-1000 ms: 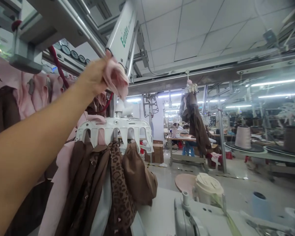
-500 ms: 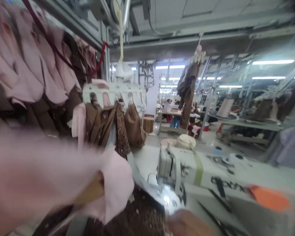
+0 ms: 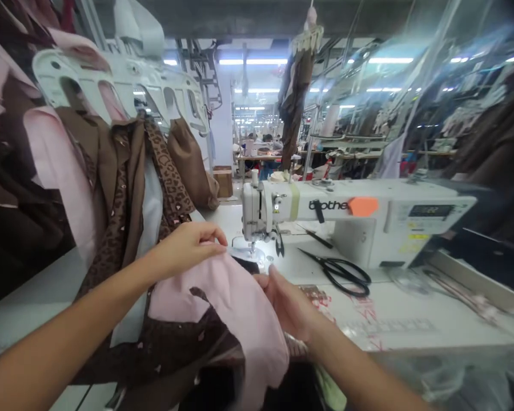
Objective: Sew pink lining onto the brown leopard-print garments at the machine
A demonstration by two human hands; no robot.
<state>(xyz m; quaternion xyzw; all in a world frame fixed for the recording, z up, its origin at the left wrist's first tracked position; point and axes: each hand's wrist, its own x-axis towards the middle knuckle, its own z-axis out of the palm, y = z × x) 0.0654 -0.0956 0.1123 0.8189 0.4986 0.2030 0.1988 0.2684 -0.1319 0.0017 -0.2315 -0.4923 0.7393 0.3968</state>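
Note:
My left hand (image 3: 197, 244) pinches the upper edge of a pink cloth piece (image 3: 227, 291), left of the needle. The pink cloth curves down toward me over a dark brown leopard-print garment (image 3: 167, 342). Close to the cloth's right edge, my right hand (image 3: 289, 299) has its fingers bent and its thumb up; what lies between them is hidden. Just beyond both hands stands a white sewing machine (image 3: 257, 214), its lamp lit over the needle plate. A bit of dark cloth (image 3: 245, 264) lies in front of the presser foot.
Black scissors (image 3: 346, 277) lie on the machine table (image 3: 411, 337), right of my right hand. A white clip hanger (image 3: 124, 80) with brown, pink and leopard-print pieces hangs at the left. An orange tag (image 3: 363, 206) is on the machine arm. More garments hang behind.
The view has turned down and to the right. The blurred pink cloth at the left is now lower, near the needle, with my left hand on it. My right hand now shows clearly.

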